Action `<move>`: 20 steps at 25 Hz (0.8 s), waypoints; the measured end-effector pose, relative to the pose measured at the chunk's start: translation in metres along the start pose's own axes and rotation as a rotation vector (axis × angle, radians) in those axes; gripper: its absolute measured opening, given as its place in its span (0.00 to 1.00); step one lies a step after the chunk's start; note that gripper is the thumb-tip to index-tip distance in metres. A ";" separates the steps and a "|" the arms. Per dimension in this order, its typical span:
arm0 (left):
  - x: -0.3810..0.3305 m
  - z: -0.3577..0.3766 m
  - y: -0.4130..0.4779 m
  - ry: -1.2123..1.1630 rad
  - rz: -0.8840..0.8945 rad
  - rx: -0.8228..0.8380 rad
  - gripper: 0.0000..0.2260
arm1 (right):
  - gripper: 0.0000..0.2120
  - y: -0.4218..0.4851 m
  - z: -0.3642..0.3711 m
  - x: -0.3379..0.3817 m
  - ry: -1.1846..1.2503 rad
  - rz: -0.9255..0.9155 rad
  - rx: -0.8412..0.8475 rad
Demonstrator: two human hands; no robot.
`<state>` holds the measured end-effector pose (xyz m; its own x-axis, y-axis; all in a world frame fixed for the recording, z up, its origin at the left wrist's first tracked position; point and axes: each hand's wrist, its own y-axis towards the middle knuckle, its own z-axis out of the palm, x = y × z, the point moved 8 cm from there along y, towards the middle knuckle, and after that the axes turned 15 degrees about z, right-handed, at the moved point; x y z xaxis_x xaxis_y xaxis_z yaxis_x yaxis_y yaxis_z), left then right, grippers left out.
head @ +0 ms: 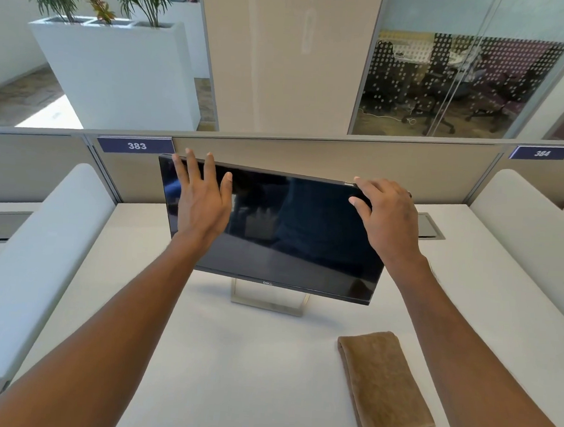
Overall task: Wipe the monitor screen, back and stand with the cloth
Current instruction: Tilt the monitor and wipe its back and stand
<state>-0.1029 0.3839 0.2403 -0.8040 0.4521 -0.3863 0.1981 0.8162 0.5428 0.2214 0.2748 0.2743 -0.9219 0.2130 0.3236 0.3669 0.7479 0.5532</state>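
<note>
My left grip (202,205) is wide, with fingers straight and spread over the upper left of the monitor (289,233) screen. I cannot tell if it touches. My right grip (389,216) curls round the monitor's upper right corner and holds it. The monitor stands in the middle of the table (232,358). The brown cloth (384,384) lies folded at the lower right, well apart from my grips. At the upper left a white planter (117,78) holds green plants (99,0). The screen hides the monitor's back and most of the stand (268,303).
</note>
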 end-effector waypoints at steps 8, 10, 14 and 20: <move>0.014 0.004 0.015 -0.012 0.066 0.071 0.27 | 0.17 -0.005 -0.005 0.006 -0.018 0.023 -0.004; 0.016 0.004 0.016 -0.014 0.082 0.075 0.27 | 0.17 -0.008 -0.007 0.006 -0.020 0.033 0.000; 0.016 0.004 0.019 -0.024 0.099 0.080 0.27 | 0.17 -0.013 -0.010 0.009 -0.027 0.062 0.007; 0.019 0.005 0.026 -0.052 0.139 0.110 0.27 | 0.17 -0.022 -0.019 0.014 -0.037 0.081 -0.001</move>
<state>-0.1102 0.4156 0.2434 -0.7351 0.5787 -0.3531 0.3674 0.7778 0.5099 0.2028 0.2491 0.2812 -0.8933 0.2953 0.3389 0.4402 0.7270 0.5270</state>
